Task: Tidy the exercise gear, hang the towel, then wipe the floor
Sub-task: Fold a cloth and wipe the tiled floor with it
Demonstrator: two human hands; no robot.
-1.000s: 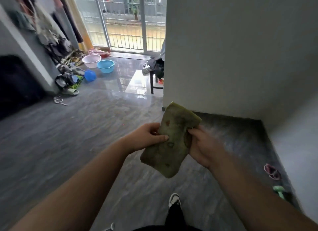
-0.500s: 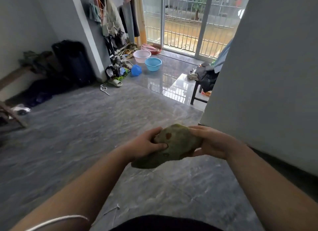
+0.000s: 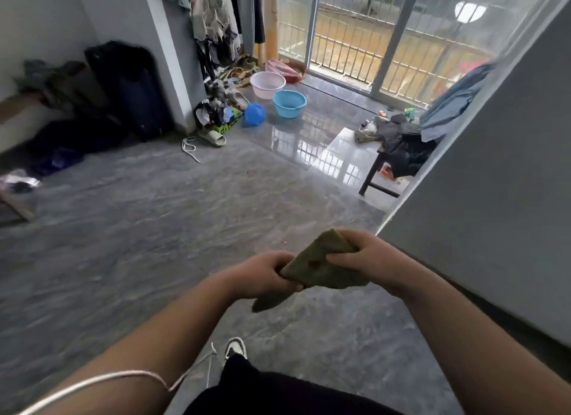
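Observation:
A folded olive-green cloth [image 3: 312,267] with a small red mark is held in front of me, above the grey tiled floor [image 3: 139,229]. My left hand [image 3: 262,275] grips its lower left end, fingers curled round it. My right hand [image 3: 367,258] grips the upper right end, thumb pressed on top. A dark corner of the cloth hangs down below my left hand.
A grey wall [image 3: 494,182] stands close on my right. Ahead lie a pink basin [image 3: 267,84], a blue basin [image 3: 289,103], a blue bag [image 3: 255,114], slippers [image 3: 212,136], a white cord [image 3: 190,147] and hanging clothes [image 3: 213,16]. A dark stool [image 3: 383,173] piled with clothes sits by the glass door.
The view has swung left, away from the corner, showing more of the room. The cloth went from upright and flat to folded over and held nearly level between both hands.

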